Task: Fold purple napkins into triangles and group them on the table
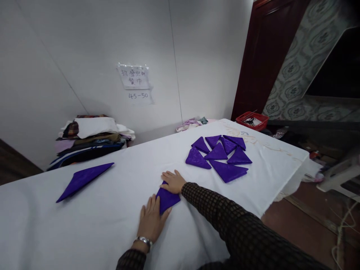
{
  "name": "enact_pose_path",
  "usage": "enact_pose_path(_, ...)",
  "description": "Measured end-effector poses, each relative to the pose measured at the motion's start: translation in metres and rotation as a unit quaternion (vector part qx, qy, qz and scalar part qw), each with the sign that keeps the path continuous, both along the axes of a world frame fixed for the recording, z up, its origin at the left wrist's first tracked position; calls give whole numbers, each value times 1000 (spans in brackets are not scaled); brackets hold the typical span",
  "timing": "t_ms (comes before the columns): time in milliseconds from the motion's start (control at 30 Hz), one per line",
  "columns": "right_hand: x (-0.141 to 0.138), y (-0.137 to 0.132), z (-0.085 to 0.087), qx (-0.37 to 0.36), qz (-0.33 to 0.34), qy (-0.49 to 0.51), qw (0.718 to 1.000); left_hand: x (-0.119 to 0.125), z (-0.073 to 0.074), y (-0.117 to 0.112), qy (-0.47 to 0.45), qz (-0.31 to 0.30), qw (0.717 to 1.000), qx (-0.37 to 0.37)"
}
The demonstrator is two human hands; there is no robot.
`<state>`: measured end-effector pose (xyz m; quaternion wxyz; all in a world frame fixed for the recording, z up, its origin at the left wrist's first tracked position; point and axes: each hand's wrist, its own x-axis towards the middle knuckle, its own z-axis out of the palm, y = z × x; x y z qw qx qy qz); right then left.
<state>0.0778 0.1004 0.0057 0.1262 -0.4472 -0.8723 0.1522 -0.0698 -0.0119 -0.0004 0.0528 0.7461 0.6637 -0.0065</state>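
Observation:
A purple cloth napkin [168, 200], folded into a small triangle-like shape, lies on the white-covered table [112, 225] under my hands. My left hand [152, 218], with a metal band at the wrist, rests along its left edge, fingers stretched out. Across its upper part my right hand [173, 182] lies flat with the fingers spread, hiding one corner. To the left sits another folded purple napkin [84, 180], longer and pointed at both ends. Several purple napkin triangles [218, 152] lie grouped right of my hands, some touching or overlapping.
A stack of folded clothes [95, 137] stands behind the table at left. Beyond the far right corner is a red basket [253, 121] holding items. Handwritten paper signs [136, 80] hang on the wall. A white stool [341, 174] stands on the floor at right.

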Motion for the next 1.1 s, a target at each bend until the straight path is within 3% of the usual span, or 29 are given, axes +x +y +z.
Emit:
enact_pose_path(67, 0, 0, 0, -2, 2, 1, 1000, 6, 11, 4, 2, 22, 1000, -7)
enact_pose_path(167, 1, 0, 0, 1, 4, -5, 1000, 20, 19, 13, 19, 22, 998, 48)
enact_pose_path(300, 1, 0, 0, 3, 4, -20, 1000, 33, 7, 23, 24, 7, 997, 72)
enact_pose_path(467, 1, 1, 1, -2, 4, -25, 1000, 31, -12, 24, 19, 10, 996, 90)
enact_pose_path(767, 1, 21, -1, -25, -29, -43, 998, 34, -8, 23, 13, 17, 997, 73)
enact_pose_path(933, 1, 32, 13, -43, -80, -51, 995, 35, -6, 21, 12, 20, 998, 63)
enact_pose_path(1033, 0, 20, 22, -34, -94, -42, 994, 35, -4, 21, 5, 23, 998, 57)
enact_pose_path(1100, -3, 1, 23, -20, -56, -29, 998, 35, -3, 20, -3, 24, 998, 52)
